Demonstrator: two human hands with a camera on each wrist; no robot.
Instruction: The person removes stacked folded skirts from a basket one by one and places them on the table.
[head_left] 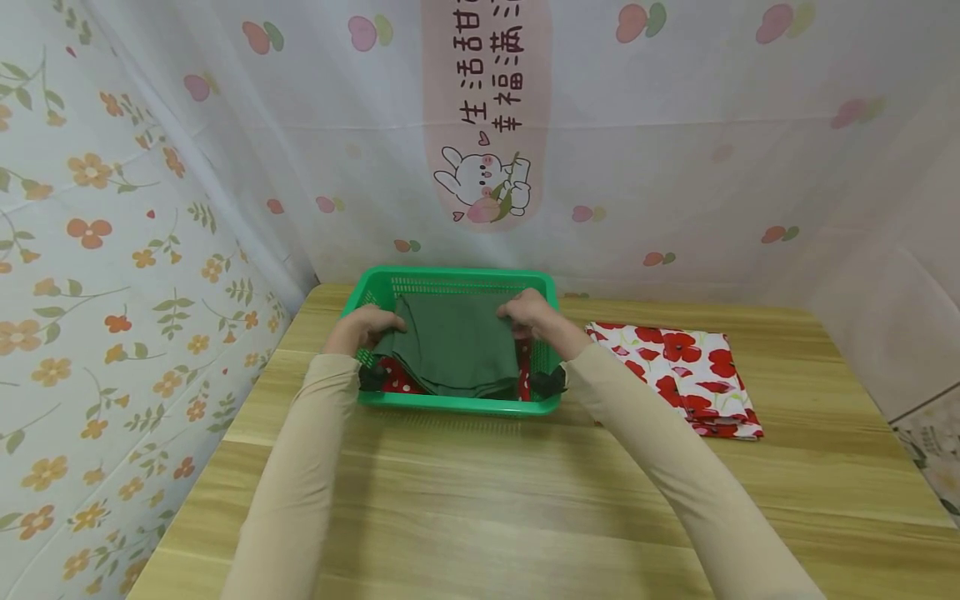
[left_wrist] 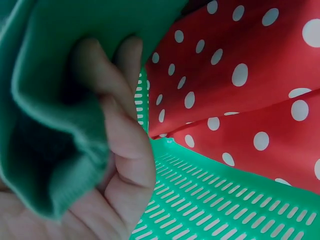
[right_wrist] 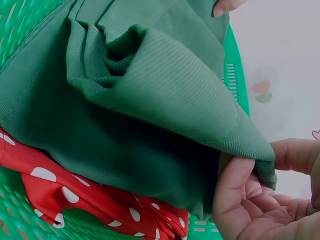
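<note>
At the left side of a folded green twill cloth (head_left: 461,342), the fabric is pinched by the left hand (head_left: 367,325), with the thumb laid on top and the fingers curled beneath. At the opposite side, a corner is gripped between the thumb and curled fingers of the right hand (head_left: 534,315); in the right wrist view that corner is seen drawn up into a point, with a rolled fold and several stacked layers beside it. The green cloth is held within the rim of a bright green perforated plastic basket (head_left: 457,404), above a red cloth with white polka dots (head_left: 393,379), which is left showing at both near corners. Whether the whole underside is rested on the dotted fabric cannot be told. Near each wrist, a black device (head_left: 547,382) is seen against the basket. Both forearms are covered by beige sleeves (head_left: 292,475). To the right of the basket, well apart from the green cloth, a folded white cloth printed with red poppies (head_left: 705,367) is laid on the wood-grain table (head_left: 465,517), partly hidden by the right sleeve. Behind, a pale curtain (head_left: 300,150) is decorated with peaches and a rabbit (head_left: 474,177).
</note>
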